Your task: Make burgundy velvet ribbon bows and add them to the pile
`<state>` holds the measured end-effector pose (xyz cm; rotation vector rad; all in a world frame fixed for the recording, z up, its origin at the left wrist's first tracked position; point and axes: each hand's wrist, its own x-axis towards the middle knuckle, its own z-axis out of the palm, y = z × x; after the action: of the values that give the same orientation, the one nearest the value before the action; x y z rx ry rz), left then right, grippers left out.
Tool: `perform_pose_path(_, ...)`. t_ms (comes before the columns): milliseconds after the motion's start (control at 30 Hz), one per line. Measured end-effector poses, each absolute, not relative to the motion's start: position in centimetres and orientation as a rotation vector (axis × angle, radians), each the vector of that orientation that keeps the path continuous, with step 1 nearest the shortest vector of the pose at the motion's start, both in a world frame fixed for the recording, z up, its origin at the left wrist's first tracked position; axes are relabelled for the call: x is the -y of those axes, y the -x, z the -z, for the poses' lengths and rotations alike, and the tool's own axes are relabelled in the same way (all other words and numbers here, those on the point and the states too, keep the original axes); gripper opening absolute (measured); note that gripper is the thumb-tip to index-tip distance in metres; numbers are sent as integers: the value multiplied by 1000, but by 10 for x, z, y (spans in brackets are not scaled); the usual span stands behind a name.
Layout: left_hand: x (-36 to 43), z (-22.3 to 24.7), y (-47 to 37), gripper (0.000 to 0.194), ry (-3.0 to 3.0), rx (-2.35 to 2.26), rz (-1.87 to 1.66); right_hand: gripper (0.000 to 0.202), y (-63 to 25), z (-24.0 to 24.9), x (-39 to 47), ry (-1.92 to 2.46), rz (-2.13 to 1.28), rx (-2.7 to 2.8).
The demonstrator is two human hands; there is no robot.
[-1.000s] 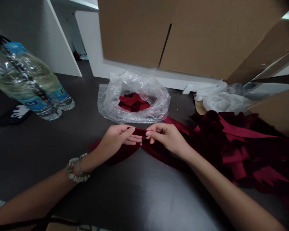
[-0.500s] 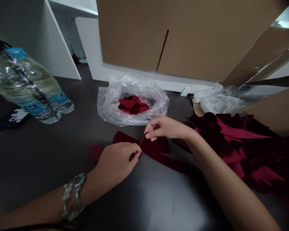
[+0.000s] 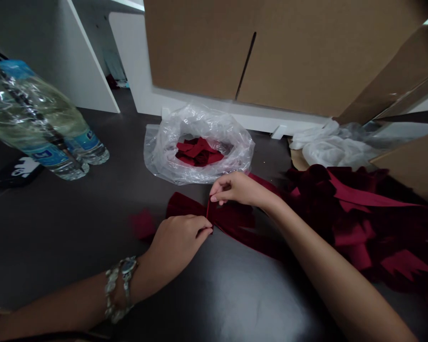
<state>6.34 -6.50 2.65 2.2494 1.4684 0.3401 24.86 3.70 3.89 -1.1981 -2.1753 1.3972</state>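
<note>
A dark red velvet bow point(image 3: 185, 204) lies on the dark table point(image 3: 257, 294), its loops to the left and right and a tail trailing right. My left hand point(image 3: 180, 242) is closed, pinching the near end of a narrow red strip point(image 3: 209, 209) at the bow's middle. At the strip's far end my right hand point(image 3: 231, 187) is closed too, thumb and fingertips pinched on it. The strip stands stretched between both hands. A small red fabric piece point(image 3: 142, 224) lies left of my left hand, partly hidden by it.
Behind my hands sits an open clear plastic bag point(image 3: 157, 161) holding red fabric pieces point(image 3: 199, 152). A heap of red velvet ribbon point(image 3: 353, 213) spreads at the right. Water bottles point(image 3: 57, 123) stand at the left. Cardboard point(image 3: 288, 61) and crumpled plastic point(image 3: 338, 145) are at the back.
My hands have shifted slightly, the fingertips now farther apart along the strip, which shows longer between them. My left wrist has moved to the right. The camera view has tilted a little.
</note>
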Motion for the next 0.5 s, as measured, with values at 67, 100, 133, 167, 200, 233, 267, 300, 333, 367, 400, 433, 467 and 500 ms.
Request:
perform_pose_path(67, 65, -25, -63, 21, -2266, -1472, -332, 10, -248, -34, -38, 1177, -1346, 2219)
perform_pose_path(100, 65, -23, -63, 21, -2279, -1469, -333, 10, -248, -32, -39, 1168, -1304, 2250)
perform_pose_path(133, 64, -22, -63, 21, -2296, -1464, -335, 10, -248, -29, -39, 1159, -1260, 2281)
perform_pose_path(167, 64, -20, -63, 21, -2316, -1459, -337, 9, -248, -27, -40, 1150, -1218, 2309)
perform_pose_path(200, 64, -19, -63, 21, -2341, -1454, -336, 8, -248, -25, -40, 1143, -1177, 2334)
perform_pose_path(233, 64, -18, -63, 21, -2372, -1449, -332, 8, -248, -23, -39, 1140, -1135, 2357)
perform_pose_path(267, 64, -17, -64, 21, -2408, -1447, -326, 7, -248, -22, -39, 1139, -1095, 2379)
perform_pose_path(300, 65, -17, -64, 21, -2449, -1449, -313, 7, -247, -21, -38, 1144, -1060, 2397)
perform_pose_path(333, 66, -16, -65, 21, -2497, -1461, -297, 7, -246, -20, -37, 1157, -1025, 2407)
perform_pose_path(367, 68, -16, -66, 20, -2551, -1479, -281, 8, -245, -20, -36, 1175, -987, 2411)
perform_pose_path(400, 70, -16, -67, 19, -2613, -1498, -262, 8, -244, -20, -35, 1192, -952, 2413)
perform_pose_path(433, 73, -16, -68, 18, -2681, -1516, -243, 9, -243, -20, -33, 1203, -921, 2419)
perform_pose_path(467, 76, -15, -70, 17, -2753, -1525, -226, 8, -243, -22, -31, 1206, -890, 2439)
perform_pose_path(500, 79, -14, -71, 16, -2829, -1523, -220, 5, -242, -24, -29, 1200, -859, 2472)
